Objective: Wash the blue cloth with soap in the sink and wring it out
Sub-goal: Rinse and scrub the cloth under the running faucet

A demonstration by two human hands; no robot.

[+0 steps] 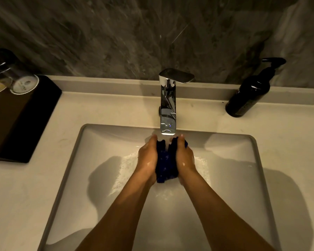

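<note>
The dark blue cloth (165, 162) is bunched up between my two hands, just below the spout of the chrome faucet (168, 113). My left hand (147, 158) presses on its left side and my right hand (185, 157) on its right side; both are wet. They hover over the white rectangular sink (76, 153), where foamy water lies on the basin floor under my hands. A black pump soap bottle (250, 91) stands on the counter at the back right, apart from my hands.
A black tray (25, 122) with upturned glasses (16, 80) sits on the beige counter at the left. A dark marbled wall rises behind the faucet.
</note>
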